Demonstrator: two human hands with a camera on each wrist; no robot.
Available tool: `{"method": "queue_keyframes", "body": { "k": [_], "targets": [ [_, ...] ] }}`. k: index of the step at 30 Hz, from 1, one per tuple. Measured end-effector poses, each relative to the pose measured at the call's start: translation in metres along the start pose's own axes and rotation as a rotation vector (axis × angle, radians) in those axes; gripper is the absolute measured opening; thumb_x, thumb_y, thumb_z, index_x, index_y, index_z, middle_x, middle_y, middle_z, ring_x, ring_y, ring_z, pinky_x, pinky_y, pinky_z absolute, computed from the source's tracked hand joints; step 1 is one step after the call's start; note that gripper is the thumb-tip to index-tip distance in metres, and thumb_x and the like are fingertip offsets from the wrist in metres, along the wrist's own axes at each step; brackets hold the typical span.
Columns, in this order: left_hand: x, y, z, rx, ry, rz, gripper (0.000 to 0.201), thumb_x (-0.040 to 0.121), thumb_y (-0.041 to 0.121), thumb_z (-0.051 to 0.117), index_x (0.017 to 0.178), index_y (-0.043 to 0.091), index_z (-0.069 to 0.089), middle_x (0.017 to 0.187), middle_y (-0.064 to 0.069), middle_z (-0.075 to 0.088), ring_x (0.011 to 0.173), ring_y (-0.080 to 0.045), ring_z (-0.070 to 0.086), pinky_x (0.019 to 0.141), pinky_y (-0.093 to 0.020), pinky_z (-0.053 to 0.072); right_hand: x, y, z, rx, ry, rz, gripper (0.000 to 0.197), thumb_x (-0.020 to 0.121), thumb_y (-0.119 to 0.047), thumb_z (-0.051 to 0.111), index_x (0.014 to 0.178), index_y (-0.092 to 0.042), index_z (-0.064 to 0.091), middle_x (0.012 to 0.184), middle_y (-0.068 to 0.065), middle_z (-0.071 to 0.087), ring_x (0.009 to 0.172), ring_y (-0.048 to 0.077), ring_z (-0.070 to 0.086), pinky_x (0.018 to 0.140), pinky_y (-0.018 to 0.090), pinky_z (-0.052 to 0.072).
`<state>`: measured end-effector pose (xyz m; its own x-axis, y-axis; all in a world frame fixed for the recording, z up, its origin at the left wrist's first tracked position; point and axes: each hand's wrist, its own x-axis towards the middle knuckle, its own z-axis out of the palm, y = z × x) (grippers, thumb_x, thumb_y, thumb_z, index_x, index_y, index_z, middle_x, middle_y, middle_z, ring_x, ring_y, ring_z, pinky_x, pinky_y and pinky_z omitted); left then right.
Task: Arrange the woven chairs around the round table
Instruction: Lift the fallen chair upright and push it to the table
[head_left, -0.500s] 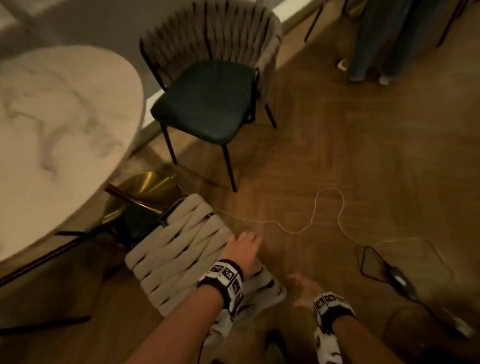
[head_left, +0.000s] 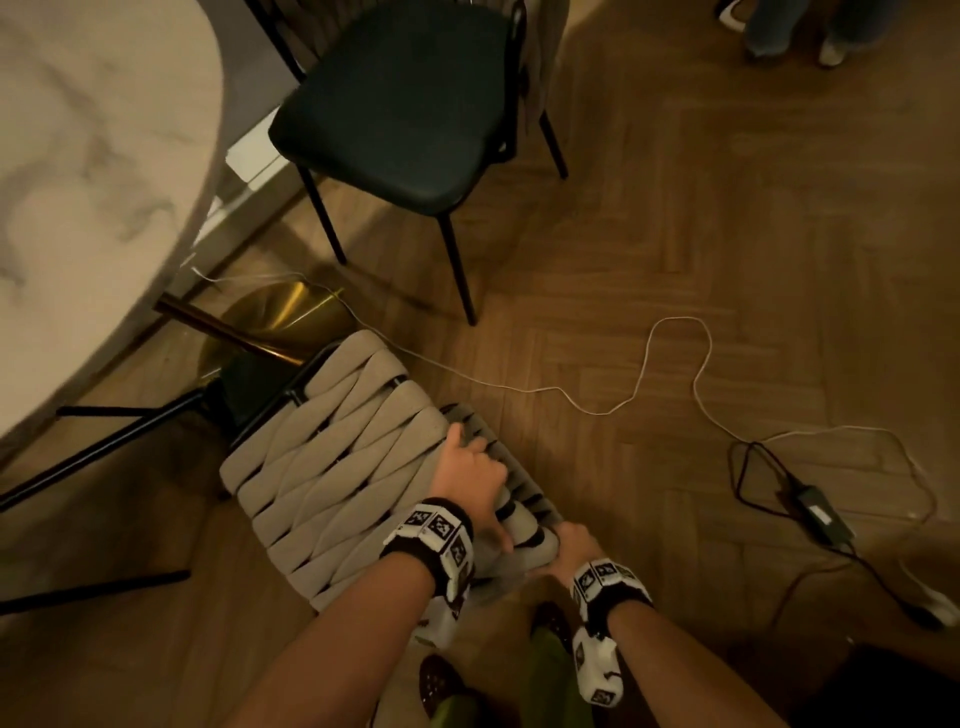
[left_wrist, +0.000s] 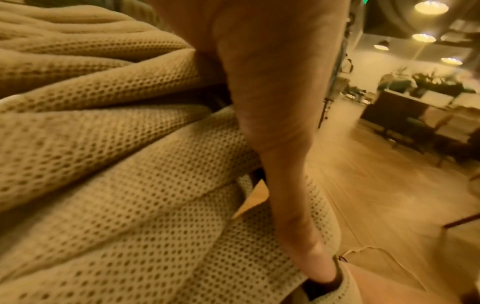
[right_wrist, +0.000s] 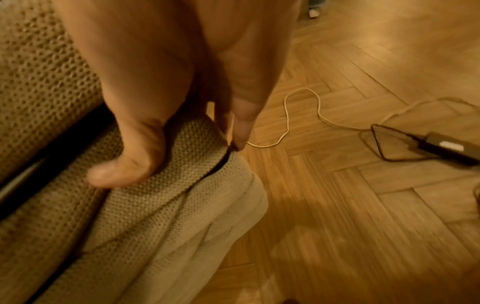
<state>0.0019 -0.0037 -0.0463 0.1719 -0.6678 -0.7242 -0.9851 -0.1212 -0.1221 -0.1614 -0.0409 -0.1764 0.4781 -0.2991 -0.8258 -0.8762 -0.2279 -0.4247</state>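
The near woven chair (head_left: 337, 467) has a beige webbing backrest and stands at the edge of the round marble table (head_left: 78, 182), its seat tucked under the top. My left hand (head_left: 470, 470) grips the upper edge of that backrest, thumb lying along the webbing (left_wrist: 130, 164). My right hand (head_left: 571, 543) holds the nearest corner of the same backrest, thumb on top and fingers curled round the end (right_wrist: 182, 164). A second woven chair (head_left: 405, 104) with a dark green seat stands farther off, beside the table.
The table's gold base (head_left: 280, 317) sits just beyond the near chair. A white cable (head_left: 670, 364) loops across the wooden floor to a black power adapter (head_left: 818, 509) on the right. Another person's feet (head_left: 789, 31) stand at the top right.
My right hand, free beside the chair before, now holds the backrest's corner. My left hand has curled over the top edge. The view has moved closer and lower.
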Motion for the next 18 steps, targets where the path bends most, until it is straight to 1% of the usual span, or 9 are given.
{"method": "queue_keyframes", "body": {
  "k": [4,8,10,12,14,15,16,17,18],
  "targets": [
    [-0.030,-0.002,-0.014,-0.039,0.065,0.063,0.085,0.050,0.082,0.060,0.111,0.022,0.064,0.112,-0.004,0.065,0.117,-0.021,0.049,0.110,-0.053,0.013,-0.048,-0.002,-0.006,0.058,0.043,-0.055,0.054,0.059,-0.035,0.086,0.106,-0.019,0.065,0.105,0.001,0.071,0.100,0.019,0.065,0.087,0.030,0.053],
    [-0.065,0.002,-0.042,-0.075,0.166,0.128,0.081,0.049,0.085,0.057,0.101,0.024,0.066,0.100,-0.003,0.066,0.105,-0.021,0.053,0.104,-0.051,0.016,-0.107,-0.001,-0.031,-0.021,0.116,-0.087,0.048,0.059,-0.050,0.080,0.099,-0.030,0.066,0.097,-0.006,0.073,0.089,0.013,0.066,0.080,0.033,0.056],
    [-0.084,-0.001,-0.060,-0.078,0.260,0.146,0.082,0.047,0.088,0.053,0.098,0.025,0.067,0.095,-0.001,0.067,0.098,-0.020,0.055,0.099,-0.049,0.016,-0.136,-0.006,-0.050,-0.075,0.208,-0.132,0.046,0.060,-0.053,0.077,0.099,-0.031,0.066,0.093,-0.008,0.071,0.088,0.013,0.066,0.076,0.029,0.054],
    [-0.105,-0.004,-0.080,-0.107,0.364,0.157,0.082,0.047,0.090,0.050,0.094,0.026,0.067,0.090,0.000,0.067,0.092,-0.020,0.056,0.094,-0.047,0.016,-0.168,-0.014,-0.071,-0.106,0.292,-0.191,0.050,0.061,-0.056,0.076,0.102,-0.030,0.066,0.089,-0.013,0.063,0.086,0.010,0.063,0.071,0.021,0.048],
    [-0.130,-0.010,-0.100,-0.132,0.465,0.163,0.079,0.047,0.091,0.048,0.091,0.029,0.066,0.088,0.002,0.066,0.088,-0.020,0.057,0.093,-0.046,0.017,-0.199,-0.023,-0.089,-0.154,0.366,-0.243,0.057,0.060,-0.059,0.074,0.107,-0.027,0.066,0.094,-0.012,0.061,0.088,0.010,0.059,0.071,0.014,0.042],
    [-0.144,-0.012,-0.108,-0.151,0.510,0.168,0.078,0.048,0.091,0.048,0.092,0.030,0.065,0.088,0.003,0.066,0.088,-0.019,0.056,0.094,-0.046,0.019,-0.213,-0.026,-0.096,-0.168,0.420,-0.270,0.054,0.062,-0.054,0.077,0.107,-0.025,0.067,0.098,-0.007,0.065,0.091,0.014,0.061,0.075,0.017,0.044],
    [-0.158,-0.015,-0.114,-0.177,0.549,0.171,0.077,0.048,0.091,0.048,0.094,0.030,0.065,0.090,0.004,0.067,0.089,-0.018,0.056,0.095,-0.047,0.020,-0.227,-0.029,-0.102,-0.167,0.479,-0.298,0.048,0.064,-0.045,0.080,0.105,-0.022,0.069,0.101,-0.001,0.067,0.093,0.019,0.063,0.077,0.025,0.048],
    [-0.173,-0.018,-0.119,-0.201,0.591,0.173,0.076,0.049,0.090,0.049,0.095,0.031,0.065,0.091,0.005,0.067,0.090,-0.017,0.056,0.097,-0.047,0.021,-0.241,-0.033,-0.106,-0.167,0.549,-0.337,0.041,0.066,-0.039,0.081,0.101,-0.020,0.071,0.098,0.002,0.069,0.090,0.022,0.064,0.076,0.031,0.052],
    [-0.189,-0.021,-0.123,-0.221,0.637,0.174,0.076,0.050,0.090,0.048,0.095,0.032,0.065,0.091,0.006,0.068,0.089,-0.015,0.056,0.097,-0.047,0.021,-0.253,-0.036,-0.108,-0.174,0.629,-0.398,0.035,0.066,-0.039,0.079,0.095,-0.018,0.073,0.091,0.003,0.069,0.082,0.022,0.065,0.069,0.033,0.055]
  ]
}}
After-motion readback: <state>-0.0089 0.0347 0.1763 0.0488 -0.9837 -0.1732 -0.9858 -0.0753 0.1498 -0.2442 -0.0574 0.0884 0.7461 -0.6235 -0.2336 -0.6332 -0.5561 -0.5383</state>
